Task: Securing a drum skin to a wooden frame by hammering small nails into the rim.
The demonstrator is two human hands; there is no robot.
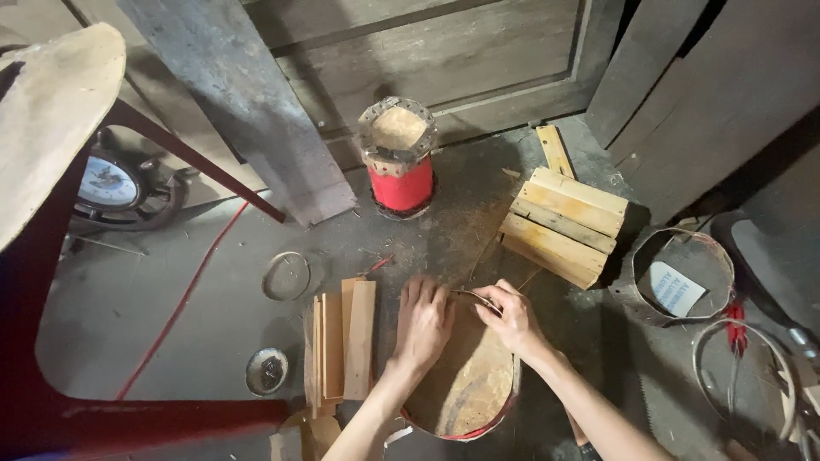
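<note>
Nearest the camera, a round drum (465,384) with a pale skin top and a red rim lies on the dusty floor, and both hands work at its far edge. The left hand (424,320) presses flat on the skin, fingers spread and closed on nothing. The right hand (512,316) pinches a thin metal strip (477,297) at the rim, so the fitting of that edge looks only partly done. Just left of the drum lies a loose pile of thin wood slats (346,341), unused. Farther off to the right sits a stack of wood blocks (564,226) and an empty metal hoop (675,273). Beyond them stands a small red drum (398,162) that looks already assembled.
</note>
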